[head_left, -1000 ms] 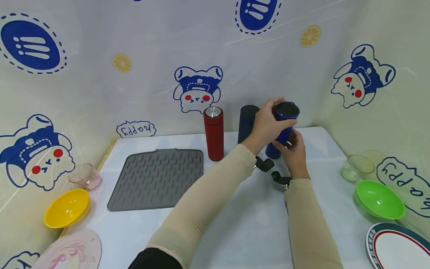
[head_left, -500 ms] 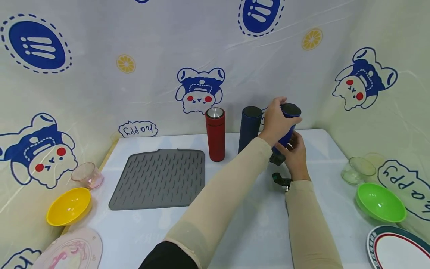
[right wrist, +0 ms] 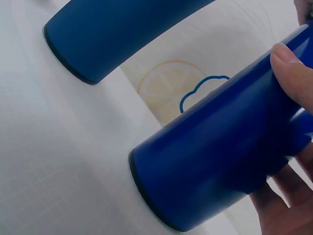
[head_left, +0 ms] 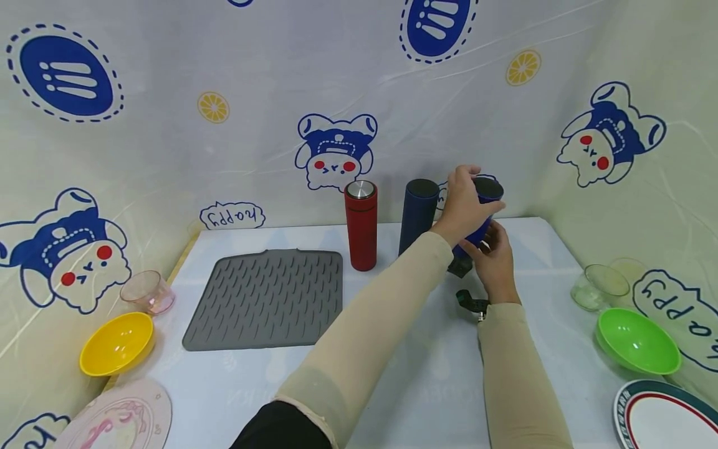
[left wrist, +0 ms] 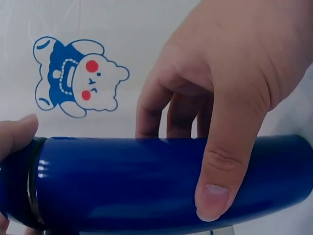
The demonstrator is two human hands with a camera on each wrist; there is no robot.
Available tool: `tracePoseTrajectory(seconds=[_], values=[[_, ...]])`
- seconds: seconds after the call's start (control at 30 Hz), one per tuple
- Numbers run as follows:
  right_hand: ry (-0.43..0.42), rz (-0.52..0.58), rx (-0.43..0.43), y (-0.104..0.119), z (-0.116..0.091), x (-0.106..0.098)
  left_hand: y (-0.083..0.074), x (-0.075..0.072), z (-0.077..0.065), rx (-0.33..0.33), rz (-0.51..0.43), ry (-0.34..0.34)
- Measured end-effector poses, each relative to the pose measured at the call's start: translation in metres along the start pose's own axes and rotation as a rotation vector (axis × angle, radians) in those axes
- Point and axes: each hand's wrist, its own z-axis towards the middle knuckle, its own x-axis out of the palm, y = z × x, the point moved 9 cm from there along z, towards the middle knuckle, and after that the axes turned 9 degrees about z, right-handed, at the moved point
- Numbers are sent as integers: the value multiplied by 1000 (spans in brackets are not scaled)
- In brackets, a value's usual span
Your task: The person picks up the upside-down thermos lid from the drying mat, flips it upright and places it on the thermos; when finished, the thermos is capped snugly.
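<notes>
In the head view a glossy blue thermos (head_left: 481, 234) with a black-topped lid (head_left: 488, 188) is between both hands. My left hand (head_left: 463, 202) grips it around the lid, thumb in front and fingers behind. Lower down, my right hand (head_left: 497, 265) holds the body. In the left wrist view the right hand's thumb (left wrist: 215, 196) lies across the blue body (left wrist: 117, 181), and left-hand fingertips (left wrist: 17, 137) show at the lid end. The right wrist view shows the thermos base (right wrist: 156, 205); whether it touches the table cannot be told.
A matte navy thermos (head_left: 417, 215) and a red one with a silver lid (head_left: 361, 231) stand left of the hands. A grey ridged mat (head_left: 269, 299), yellow bowl (head_left: 118, 344), pink cup (head_left: 148, 292), green bowl (head_left: 637, 340), green-tinted cup (head_left: 599, 287) and two plates surround the workspace.
My left forearm and hand have shifted right, uncovering more of the navy thermos. The blue thermos lid has moved slightly right. My right hand keeps its hold, nearly unmoved.
</notes>
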Motion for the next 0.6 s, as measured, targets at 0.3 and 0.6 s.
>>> tracePoseTrajectory(seconds=[0.3, 0.6], values=[[-2, -5, -3, 2, 2, 1, 2, -3, 5, 8, 83, -19], [-2, -8, -8, 1, -1, -2, 5, 7, 8, 96, -163, 224]])
